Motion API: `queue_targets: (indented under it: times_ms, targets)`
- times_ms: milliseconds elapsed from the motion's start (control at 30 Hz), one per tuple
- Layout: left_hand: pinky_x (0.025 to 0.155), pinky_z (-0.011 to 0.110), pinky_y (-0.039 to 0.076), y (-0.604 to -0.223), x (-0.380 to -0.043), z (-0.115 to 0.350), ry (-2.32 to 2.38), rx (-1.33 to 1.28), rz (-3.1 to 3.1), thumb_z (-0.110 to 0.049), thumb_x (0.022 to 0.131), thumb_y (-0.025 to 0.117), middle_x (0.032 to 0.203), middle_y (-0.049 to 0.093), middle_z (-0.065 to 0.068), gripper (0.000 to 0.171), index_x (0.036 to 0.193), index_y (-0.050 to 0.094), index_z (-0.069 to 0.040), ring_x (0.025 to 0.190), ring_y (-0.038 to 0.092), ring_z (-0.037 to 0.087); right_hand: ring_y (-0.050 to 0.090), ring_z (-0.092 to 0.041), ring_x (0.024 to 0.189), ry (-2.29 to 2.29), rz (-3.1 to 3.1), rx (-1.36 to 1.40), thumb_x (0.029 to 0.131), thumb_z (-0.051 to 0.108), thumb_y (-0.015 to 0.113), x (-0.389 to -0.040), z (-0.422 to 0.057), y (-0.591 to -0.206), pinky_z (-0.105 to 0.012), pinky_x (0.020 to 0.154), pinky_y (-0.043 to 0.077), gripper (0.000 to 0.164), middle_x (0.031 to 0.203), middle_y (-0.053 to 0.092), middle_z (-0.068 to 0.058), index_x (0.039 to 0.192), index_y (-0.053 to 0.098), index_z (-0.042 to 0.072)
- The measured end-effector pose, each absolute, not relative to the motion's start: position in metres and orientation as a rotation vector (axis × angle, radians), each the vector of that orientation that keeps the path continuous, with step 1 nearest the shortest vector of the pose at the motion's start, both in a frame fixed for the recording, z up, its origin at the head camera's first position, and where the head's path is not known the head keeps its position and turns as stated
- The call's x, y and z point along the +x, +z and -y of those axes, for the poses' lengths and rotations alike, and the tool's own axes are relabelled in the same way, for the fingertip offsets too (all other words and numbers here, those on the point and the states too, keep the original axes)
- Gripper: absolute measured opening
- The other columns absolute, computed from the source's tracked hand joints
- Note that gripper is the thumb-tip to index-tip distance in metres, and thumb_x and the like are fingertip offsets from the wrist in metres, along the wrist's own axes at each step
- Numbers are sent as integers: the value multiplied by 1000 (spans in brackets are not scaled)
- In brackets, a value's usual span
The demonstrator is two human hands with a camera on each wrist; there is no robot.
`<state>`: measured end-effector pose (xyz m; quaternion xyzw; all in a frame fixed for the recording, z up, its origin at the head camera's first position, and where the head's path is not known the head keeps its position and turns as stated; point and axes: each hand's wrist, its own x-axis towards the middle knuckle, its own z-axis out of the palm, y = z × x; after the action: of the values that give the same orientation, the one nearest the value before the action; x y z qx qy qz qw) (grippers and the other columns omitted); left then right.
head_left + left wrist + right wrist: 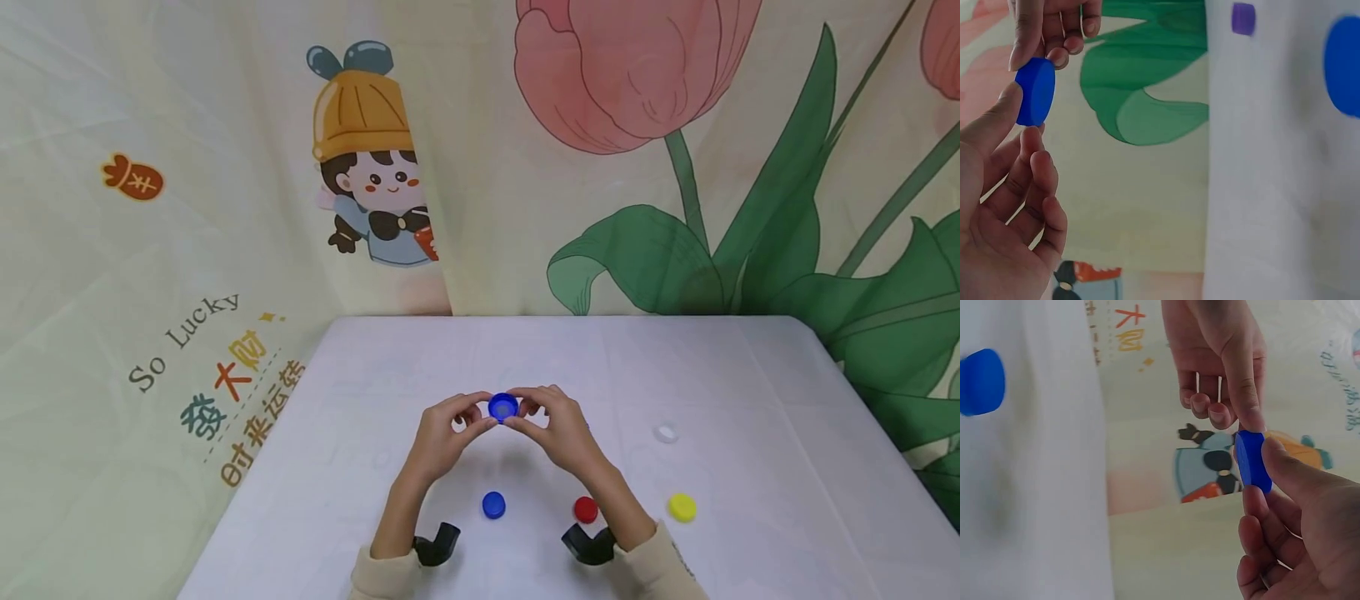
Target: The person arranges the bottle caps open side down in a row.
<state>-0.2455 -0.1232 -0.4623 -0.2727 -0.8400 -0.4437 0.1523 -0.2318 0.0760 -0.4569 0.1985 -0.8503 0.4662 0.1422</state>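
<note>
Both hands hold a blue bottle cap point(502, 407) up over the middle of the table, its hollow side facing the head camera. My left hand point(441, 433) pinches its left edge between thumb and fingers. At the opposite edge my right hand point(564, 429) pinches it the same way. In the left wrist view the cap point(1035, 92) appears from the side, with fingertips of both hands on its rim. The right wrist view also shows the cap point(1253, 460) between the two thumbs and fingers. The other fingers of each hand are loosely bent.
Nearer on the white table point(420, 350) lie a second blue cap point(493, 505) and a red cap point(586, 509). Farther right are a yellow cap point(682, 507) and a clear whitish cap point(665, 432). A small purple cap point(1243, 19) shows in the left wrist view.
</note>
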Motion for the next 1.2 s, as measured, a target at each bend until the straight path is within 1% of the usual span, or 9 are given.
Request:
queue_targets:
  times_ms: [133,233,367,600,733,933,1033,1200]
  targets:
    - [64,25,46,-449,-232,115,-1290,-822,2358,-21,79,74,69,52,-12,29,106,66,-12,65,50,6,49,-11,80,1344,2417,571,75,29,76,-216,-85,-445,-28,66,43,39,77,57,13,111,67,16]
    - [64,24,46,-443,-219,107,-1318,-846,2349,-22,79,74,70,52,-12,31,107,64,-12,65,50,5,49,-8,80,1341,2386,573,74,30,77,-204,-94,-442,-27,67,43,39,77,57,14,109,67,18]
    - [64,24,47,-445,-204,96,-1354,-869,2349,-25,79,73,71,52,-13,33,108,64,-13,65,50,5,48,-5,81,1328,2346,585,72,33,78,-188,-107,-446,-27,67,44,39,78,56,17,108,66,21]
    - [60,26,46,-420,-171,76,-1426,-929,2337,-7,75,75,65,54,1,30,102,64,0,60,50,12,47,-4,81,1278,2322,598,72,32,79,-168,-124,-459,-25,67,43,38,79,55,17,106,66,23]
    - [59,24,46,-423,-170,72,-1438,-979,2325,-7,75,75,64,55,2,29,101,64,0,59,50,11,47,-5,81,1273,2296,628,72,30,79,-164,-131,-466,-24,68,42,39,79,56,14,107,66,21]
    - [60,24,46,-424,-169,66,-1507,-959,2366,-9,75,76,65,56,1,29,101,65,-1,60,51,10,47,-6,81,1301,2261,631,71,26,80,-162,-138,-473,-22,69,40,40,78,56,12,107,66,18]
    - [61,27,47,-424,-168,65,-1624,-894,2437,-10,79,73,67,58,2,27,104,65,-2,63,51,8,46,-7,81,1312,2248,634,71,25,81,-162,-139,-475,-22,69,39,39,77,56,11,106,66,17]
    - [62,24,45,-425,-170,67,-1954,-665,2565,-15,89,62,73,59,3,24,110,64,-3,64,53,11,46,-7,80,1321,2255,629,71,26,80,-162,-139,-476,-22,69,40,37,76,56,7,105,66,17]
